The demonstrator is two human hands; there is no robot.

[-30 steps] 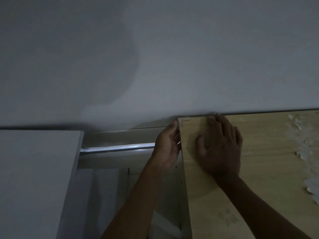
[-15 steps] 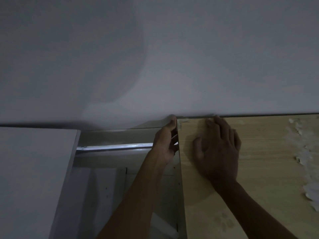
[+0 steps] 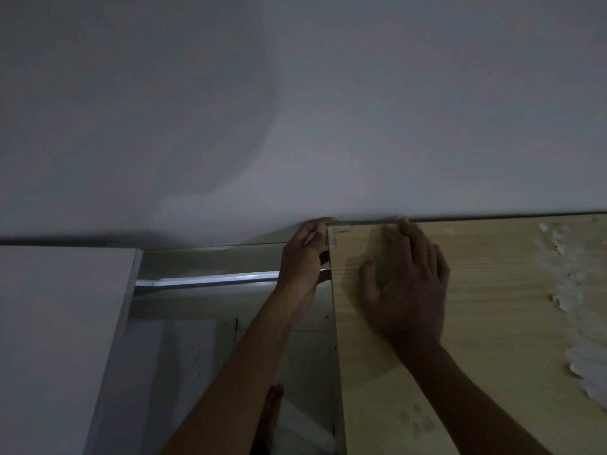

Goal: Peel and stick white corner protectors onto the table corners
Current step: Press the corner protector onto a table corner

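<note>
Dim room, grey-white wall (image 3: 328,93) filling the upper half of the head view; low light, colours muted. No brand, label or readable writing anywhere.

Nearest: a foot (image 3: 274,408) shows low in the gap between the furniture pieces, partly behind the left forearm. Both bare forearms reach up and away from the camera.

Left side — a white cabinet top (image 3: 59,339), flat and plain. Between it and the table, a gap with pale panels and a bright metal rail (image 3: 210,279) running across it.

Right side — light wood-grain table (image 3: 492,323), its far edge against the wall. Ragged white patches (image 3: 565,274) mark the top near the right edge of the frame; whether peeled veneer or residue, cannot tell.

Right hand (image 3: 407,290) lies palm-down on the tabletop, fingers extended and close together with tips at the far edge, thumb spread out to the left.

Left hand (image 3: 303,261) is at the table's left side edge, beside the far left corner. Its fingers curl around that edge, index tip reaching the wall line; what they press on is hidden.

White corner protector (image 3: 338,232) — a small pale piece sits on the far left corner of the table, just between the two hands, touching the left fingers' side. Its shape is too dim to make out.
</note>
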